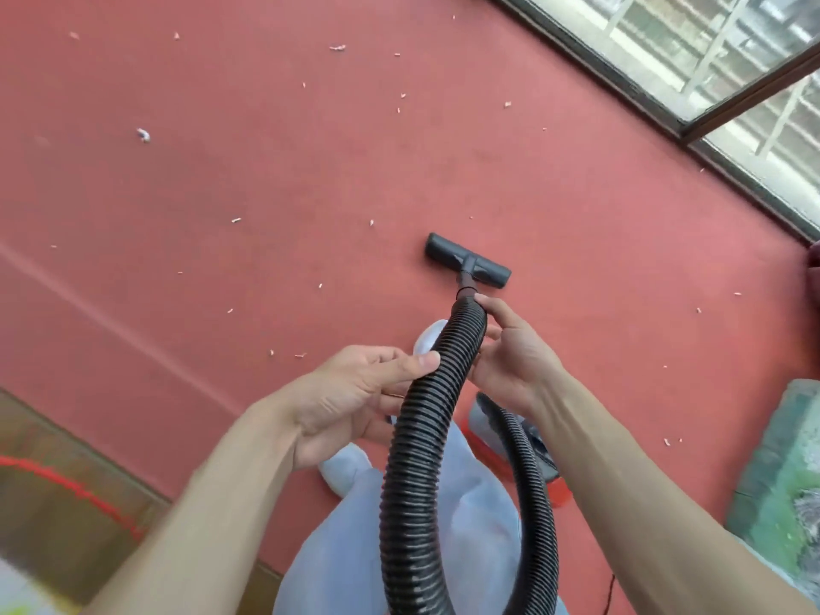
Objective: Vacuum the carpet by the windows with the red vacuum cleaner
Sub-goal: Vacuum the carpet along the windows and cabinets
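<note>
A black ribbed hose (421, 437) loops up mid-view and ends in a dark floor nozzle (468, 261) lying flat on the red carpet (266, 170). The left hand (350, 392) grips the hose from its left. The right hand (510, 357) holds it nearer the nozzle. White scraps (143, 135) dot the carpet left of and beyond the hose. Windows (710, 46) run beyond it, to the right.

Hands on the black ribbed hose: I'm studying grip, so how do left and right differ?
The left hand grips the black ribbed hose farther back, thumb across it; the right hand holds it nearer the black floor head, fingers straighter. Both hold the hose above the red carpet.
</note>
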Available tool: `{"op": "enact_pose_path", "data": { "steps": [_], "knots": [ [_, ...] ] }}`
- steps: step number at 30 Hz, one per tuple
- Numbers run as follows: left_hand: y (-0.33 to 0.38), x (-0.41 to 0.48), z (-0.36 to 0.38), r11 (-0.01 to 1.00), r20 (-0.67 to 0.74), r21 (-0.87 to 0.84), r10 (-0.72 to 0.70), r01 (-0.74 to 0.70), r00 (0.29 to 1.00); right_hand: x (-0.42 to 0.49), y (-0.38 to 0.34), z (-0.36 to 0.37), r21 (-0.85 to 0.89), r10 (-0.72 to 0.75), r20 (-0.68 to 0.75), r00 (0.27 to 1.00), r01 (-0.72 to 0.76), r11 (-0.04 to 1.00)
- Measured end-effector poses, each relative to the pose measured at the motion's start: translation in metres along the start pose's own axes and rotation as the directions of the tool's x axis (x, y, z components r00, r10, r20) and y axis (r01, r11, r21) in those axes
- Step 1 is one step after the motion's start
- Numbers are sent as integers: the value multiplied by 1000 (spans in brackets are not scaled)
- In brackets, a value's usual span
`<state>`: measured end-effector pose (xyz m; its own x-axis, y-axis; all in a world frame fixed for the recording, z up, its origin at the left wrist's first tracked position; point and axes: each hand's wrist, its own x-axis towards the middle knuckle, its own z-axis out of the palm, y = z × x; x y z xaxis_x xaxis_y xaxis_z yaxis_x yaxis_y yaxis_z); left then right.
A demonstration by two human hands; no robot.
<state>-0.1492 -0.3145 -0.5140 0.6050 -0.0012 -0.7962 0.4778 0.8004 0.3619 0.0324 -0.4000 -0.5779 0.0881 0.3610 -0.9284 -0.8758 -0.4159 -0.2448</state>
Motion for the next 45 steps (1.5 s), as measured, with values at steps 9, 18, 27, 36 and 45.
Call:
{"op": "enact_pose_path", "data": {
  "steps": [9, 18, 27, 36, 45],
  "knots": [
    [-45, -37, 6, 974, -120, -179, 119, -139, 986, -3, 39, 27, -189, -43, -29, 999, 37, 981],
    [-66, -21, 35, 916, -360, -324, 114, -238, 926, 16, 31, 19, -273, -107, -184, 977, 54, 960],
    [-29, -39, 26, 950, -196, -195, 207, -245, 959, -3, 16, 21, -2, -58, -131, 990, 58, 998],
    [-36, -11, 26, 933, -371, -296, 87, -206, 925, 26, 17, 22, 48, -87, -274, 958, 104, 993],
    [10, -18, 18, 981, -127, -70, 169, -179, 977, 13, -9, 2, 30, -117, -252, 960, 129, 991]
  ]
}}
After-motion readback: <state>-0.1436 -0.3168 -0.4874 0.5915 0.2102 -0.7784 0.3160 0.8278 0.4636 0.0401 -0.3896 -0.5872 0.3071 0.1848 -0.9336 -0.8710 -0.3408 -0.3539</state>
